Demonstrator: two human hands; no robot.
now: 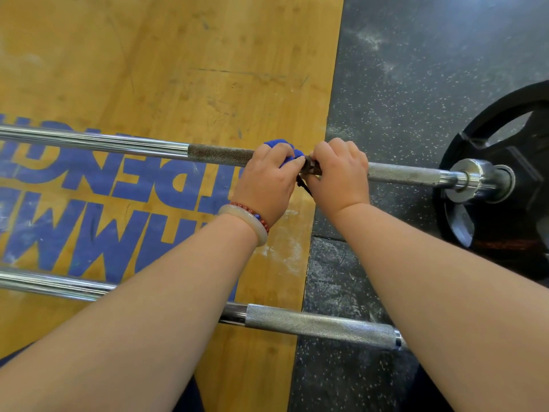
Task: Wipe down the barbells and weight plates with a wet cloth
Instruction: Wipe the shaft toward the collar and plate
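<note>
Here, left fingers [279, 150] clutching blue cloth [274, 143] on barbell [219, 153], right fingers [337, 147] gripping barbell.

Across the floor [416, 69], far barbell [219, 154] behind near barbell [320, 324]. On the far barbell, left hand [267, 179] just left of right hand [338, 173], cloth [276, 143] under the left hand. Weight plate [505, 221] at its right end.

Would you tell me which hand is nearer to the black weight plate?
Right. The right hand grips the barbell closer to the weight plate; the left hand, holding the blue cloth, sits beside it, farther away.
</note>
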